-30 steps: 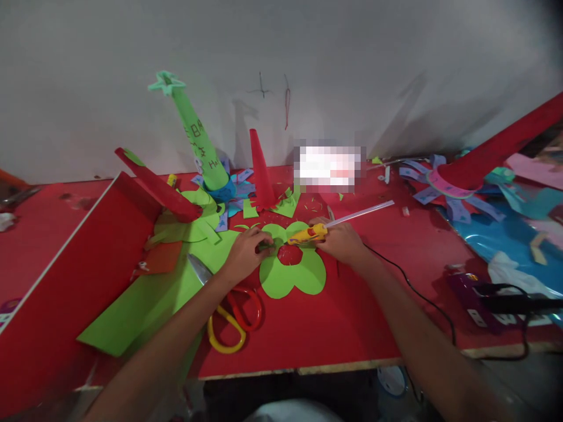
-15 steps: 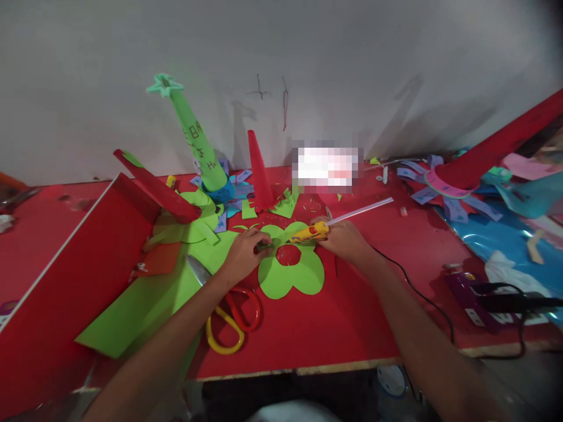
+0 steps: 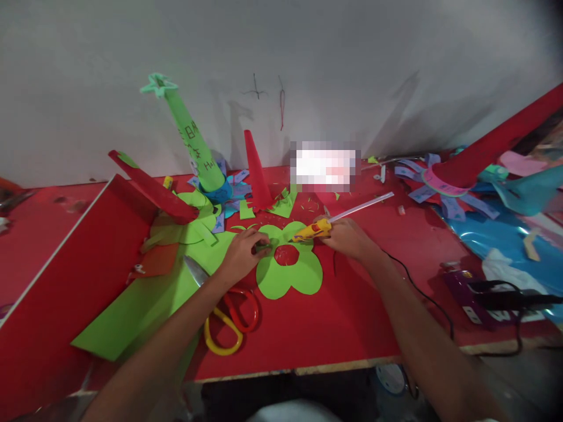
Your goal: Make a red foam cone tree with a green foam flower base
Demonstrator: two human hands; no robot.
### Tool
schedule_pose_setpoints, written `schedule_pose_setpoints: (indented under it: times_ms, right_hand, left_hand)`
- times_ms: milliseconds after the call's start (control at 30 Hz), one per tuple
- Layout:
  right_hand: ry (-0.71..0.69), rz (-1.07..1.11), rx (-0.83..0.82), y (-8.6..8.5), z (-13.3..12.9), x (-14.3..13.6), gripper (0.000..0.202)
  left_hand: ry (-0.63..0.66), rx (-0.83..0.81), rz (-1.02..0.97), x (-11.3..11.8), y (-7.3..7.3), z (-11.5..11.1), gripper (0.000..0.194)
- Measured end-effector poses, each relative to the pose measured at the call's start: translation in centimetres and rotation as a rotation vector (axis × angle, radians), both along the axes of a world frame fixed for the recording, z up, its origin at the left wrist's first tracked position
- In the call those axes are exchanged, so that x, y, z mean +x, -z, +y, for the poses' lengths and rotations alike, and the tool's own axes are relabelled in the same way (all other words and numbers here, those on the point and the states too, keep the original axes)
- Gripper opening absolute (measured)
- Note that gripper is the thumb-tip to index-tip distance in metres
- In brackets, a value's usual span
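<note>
A light green flower cutout [image 3: 290,280] with a round hole in its middle lies flat on the red tabletop. My right hand [image 3: 345,237] is wrapped round a yellow hot glue gun [image 3: 311,231], its nozzle pointing left over the flower's upper petals. A long clear glue stick [image 3: 363,206] juts from the gun's back. At the flower's left edge, my left hand [image 3: 243,253] has its fingers curled together; something small and dark green shows at the fingertips, too little to name. Large scissors [image 3: 223,332] with red and yellow handles lie partly under my left forearm.
Green sheets [image 3: 127,316] and a red upright panel [image 3: 74,281] are at left. Behind stand a green cone [image 3: 193,138] with a star top and a red cone [image 3: 256,173]. A black cord [image 3: 417,293], a purple box [image 3: 461,296] and a blue sheet [image 3: 497,234] lie right.
The whole view has shifted slightly. The glue gun's nozzle sits a touch farther right over the flower. My left hand stays at the flower's left edge.
</note>
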State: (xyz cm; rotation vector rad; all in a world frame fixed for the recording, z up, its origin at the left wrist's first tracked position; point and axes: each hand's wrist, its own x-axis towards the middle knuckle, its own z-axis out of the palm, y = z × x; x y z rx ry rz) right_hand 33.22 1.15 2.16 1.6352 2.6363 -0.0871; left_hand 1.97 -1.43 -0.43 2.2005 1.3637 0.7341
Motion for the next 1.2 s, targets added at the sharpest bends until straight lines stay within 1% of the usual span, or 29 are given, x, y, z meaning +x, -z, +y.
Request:
schedule_pose_setpoints:
  times_ms: [233, 367, 533, 767, 1200]
  right_hand:
    - [0.049, -0.004, -0.052, -0.6, 0.1, 0.3, 0.032]
    - [0.059, -0.014, -0.053, -0.9, 0.0, 0.5, 0.033]
    - [0.060, -0.010, -0.039, -0.8, 0.1, 0.8, 0.034]
    - [0.074, -0.026, -0.031, -0.8, 0.1, 1.2, 0.035]
    - [0.083, -0.042, -0.025, -0.8, 0.1, 1.6, 0.031]
  left_hand:
    - [-0.005, 0.006, 0.024, 0.1, -0.3, -0.1, 0.010]
    - [0.003, 0.008, 0.011, 0.1, -0.4, -0.1, 0.009]
    - [0.004, 0.023, 0.017, 0.0, -0.2, 0.0, 0.008]
    - [0.003, 0.019, 0.023, 0.0, -0.4, 0.0, 0.008]
    - [-0.006, 0.011, 0.031, 0.1, -0.2, -0.1, 0.007]
